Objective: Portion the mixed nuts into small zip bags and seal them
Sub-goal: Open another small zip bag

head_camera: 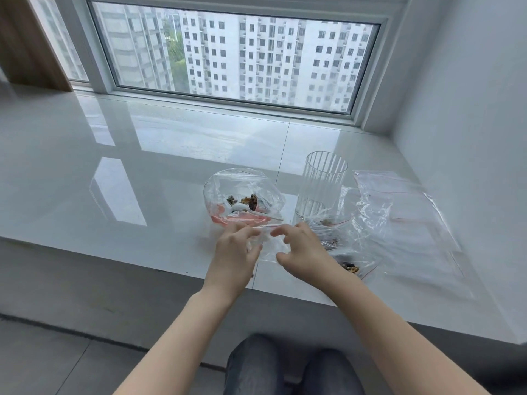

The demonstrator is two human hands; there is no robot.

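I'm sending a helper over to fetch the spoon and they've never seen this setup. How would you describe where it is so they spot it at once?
Start at the window and come down the glossy white ledge to the tall ribbed glass. Just left of it sits a clear bag holding nuts over something pink. The white plastic spoon lies inside, handle pointing right; it is the only white utensil there.

Sill [142, 166]: glossy, smooth stone (mirror-like reflections). Bags [399, 218] at 3 o'clock: clear, crinkled plastic film. Tumbler [323, 183]: clear, ribbed. Spoon [251, 210]: white plastic.
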